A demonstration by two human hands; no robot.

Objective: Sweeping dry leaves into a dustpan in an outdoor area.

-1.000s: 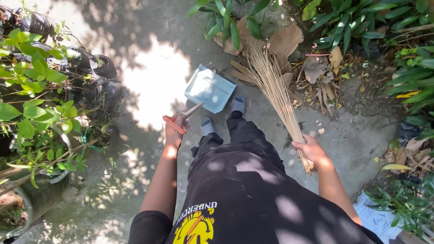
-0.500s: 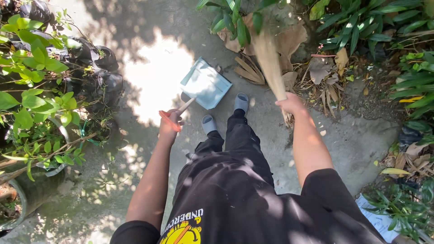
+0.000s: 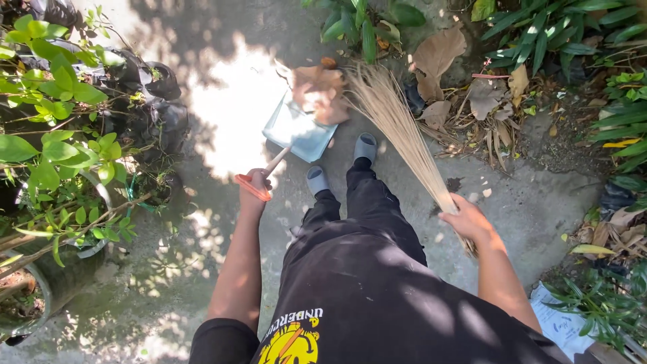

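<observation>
Since half a second ago, the stick broom (image 3: 397, 128) has swung leftward, so its spread tips now meet the mouth of the dustpan (image 3: 300, 128), and big brown dry leaves (image 3: 318, 91) that lay out on the concrete are now at the pan's far edge. The right hand (image 3: 467, 221) has dropped lower and further right than before, letting the bristles slant long and low.

The right hand's fingers are wrapped tight round the bound end of the broom; the bristles fan away from them toward the upper left. The left hand (image 3: 254, 191) is closed round an orange grip at the top of a pale handle (image 3: 276, 162), which runs forward from the fingers down to the dustpan. The pan rests tilted on the ground well ahead of those fingers, its open side facing the broom, which suits catching what the bristles push in. Both grey shoes (image 3: 340, 165) stand just behind the pan, between the two hands.

Glare on the concrete washes out the pan's left edge, so how flat it sits is hard to tell. The leaves cover the pan's far lip, and whether they lie inside it or only against it cannot be made out. Left-hand fingertips are hidden under the grip. Potted plants (image 3: 60, 135) crowd the left side, cut off by the frame.
</observation>
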